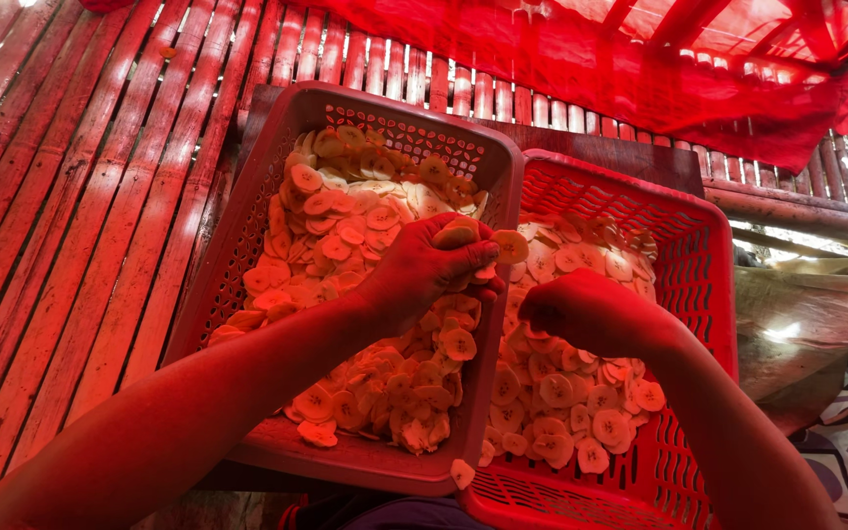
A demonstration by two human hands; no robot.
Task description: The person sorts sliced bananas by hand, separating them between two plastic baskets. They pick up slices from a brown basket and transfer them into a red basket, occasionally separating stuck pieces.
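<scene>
A slatted bamboo floor fills the left of the view, and red netting hangs across the top. On a dark board two red perforated baskets sit side by side, rims touching. The left basket is tilted up and heaped with pale round slices; the right basket holds a lower pile of the same slices. The left hand hovers over the seam between the baskets, its grip pinched narrow on a few slices, one slice sticking out past the fingertips. The right hand is curled just beside it above the right pile; whether it holds anything I cannot tell. One slice lies on the left basket's near rim.
</scene>
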